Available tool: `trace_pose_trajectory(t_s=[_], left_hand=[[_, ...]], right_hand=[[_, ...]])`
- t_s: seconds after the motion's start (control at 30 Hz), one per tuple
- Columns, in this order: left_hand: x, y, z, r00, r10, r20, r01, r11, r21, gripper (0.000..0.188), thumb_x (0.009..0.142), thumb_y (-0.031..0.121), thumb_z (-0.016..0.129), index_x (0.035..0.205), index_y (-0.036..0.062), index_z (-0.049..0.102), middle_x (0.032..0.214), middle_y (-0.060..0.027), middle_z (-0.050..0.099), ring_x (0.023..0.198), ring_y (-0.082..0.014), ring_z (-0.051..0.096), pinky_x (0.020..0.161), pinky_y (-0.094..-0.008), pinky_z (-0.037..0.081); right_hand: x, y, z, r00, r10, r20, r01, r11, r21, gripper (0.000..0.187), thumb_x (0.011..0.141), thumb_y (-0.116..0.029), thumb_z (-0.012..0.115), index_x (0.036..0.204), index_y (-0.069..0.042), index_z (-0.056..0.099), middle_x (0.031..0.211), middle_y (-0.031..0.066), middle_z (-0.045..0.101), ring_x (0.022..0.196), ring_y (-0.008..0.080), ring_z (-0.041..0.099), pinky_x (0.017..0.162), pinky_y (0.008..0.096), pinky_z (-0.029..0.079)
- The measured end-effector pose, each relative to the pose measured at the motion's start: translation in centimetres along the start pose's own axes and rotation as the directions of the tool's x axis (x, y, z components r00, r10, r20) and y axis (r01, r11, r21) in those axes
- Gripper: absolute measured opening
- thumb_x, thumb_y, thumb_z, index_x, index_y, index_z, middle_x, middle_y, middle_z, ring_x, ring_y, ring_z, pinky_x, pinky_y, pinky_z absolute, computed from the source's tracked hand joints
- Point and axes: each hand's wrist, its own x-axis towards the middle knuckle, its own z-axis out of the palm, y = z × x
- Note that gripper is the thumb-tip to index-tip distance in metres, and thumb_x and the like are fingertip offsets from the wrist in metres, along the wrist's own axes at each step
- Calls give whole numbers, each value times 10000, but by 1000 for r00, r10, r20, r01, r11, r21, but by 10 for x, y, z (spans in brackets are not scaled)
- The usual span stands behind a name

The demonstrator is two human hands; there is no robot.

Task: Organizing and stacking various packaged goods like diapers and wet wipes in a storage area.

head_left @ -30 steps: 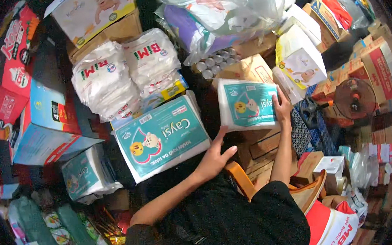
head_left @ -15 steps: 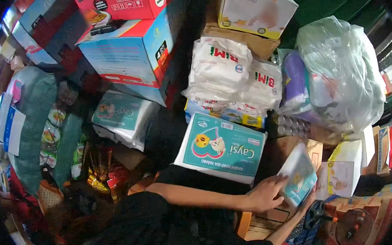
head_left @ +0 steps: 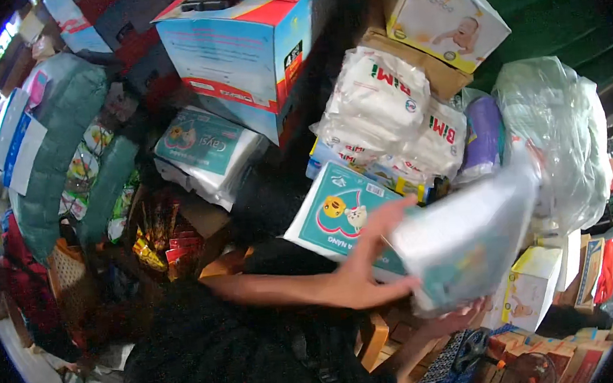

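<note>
A white and teal pack of dry wipes [head_left: 464, 240], blurred by motion, is held tilted in front of me on the right. Beneath it, my right hand [head_left: 460, 317] grips its lower side, with most of the fingers hidden behind the pack. My left hand [head_left: 371, 262] is at the pack's left end, fingers and thumb spread apart; whether it touches the pack is hard to tell. Behind that hand, a similar teal wipes pack [head_left: 341, 207] lies flat, partly covered by my fingers and the held pack.
Another teal wipes pack [head_left: 204, 146] lies on plastic-wrapped packs at the left. White plastic-wrapped packs [head_left: 377, 87] are stacked ahead, beside a purple bundle [head_left: 482, 132] and a large clear bag [head_left: 552, 119]. A blue-red carton [head_left: 236, 52] stands far left; a small fan [head_left: 526, 373] is lower right.
The wipes pack has been raised and turned, and now looks larger and blurred. My left hand has moved up and left, from the pack's face to its end. The whole view has shifted.
</note>
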Motion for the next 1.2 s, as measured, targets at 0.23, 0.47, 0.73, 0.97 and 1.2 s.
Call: trace_pose_trajectory(t_s=[0.23, 0.47, 0.73, 0.97, 1.2], left_hand=[[0, -9, -165, 808, -197, -555, 191, 979, -69, 773, 976, 272, 797, 1545, 70, 316, 1411, -128, 508, 1293, -266, 560, 1140, -480, 484], [-37, 12, -314, 409, -449, -794, 279, 890, -360, 536, 1049, 357, 661, 1446, 68, 446, 1340, -152, 587, 1178, -286, 661, 1009, -453, 585], [-102, -12, -444, 214, -95, -972, 245, 969, -40, 834, 1021, 334, 658, 1722, 141, 248, 1606, -203, 450, 1372, -357, 575, 1100, -490, 528], [-115, -68, -465, -75, -59, -995, 181, 981, -72, 854, 1021, 336, 778, 1703, 117, 312, 1601, -168, 496, 1324, -330, 608, 1032, -486, 574], [-108, -100, -469, -66, -10, -998, 212, 977, -24, 900, 1044, 393, 740, 1704, 84, 210, 1632, -215, 427, 1372, -378, 579, 1080, -518, 557]], right_hand=[[-56, -35, 142, 803, 101, 588, -332, 894, 300, 847, 984, -311, 755, 1678, -1, 383, 1647, 169, 460, 1426, 288, 528, 1160, 428, 481], [-151, -56, 219, 242, 268, 932, -760, 650, 10, 1196, 896, -3, 820, 1765, -114, 5, 1786, 110, 108, 1554, 334, 387, 1187, 492, 463], [-226, -9, 325, 82, 399, 913, -867, 481, -133, 957, 999, -15, 742, 1756, -94, 161, 1795, 219, 161, 1576, 286, 368, 1250, 466, 385], [-270, 48, 369, 8, 531, 847, -764, 550, -338, 807, 1016, -153, 753, 1705, -39, 348, 1718, 185, 393, 1527, 275, 477, 1205, 387, 420], [-281, 67, 368, 53, 662, 747, -774, 500, -388, 839, 1023, -160, 734, 1734, -77, 295, 1694, 163, 459, 1361, 226, 646, 1125, 338, 476]])
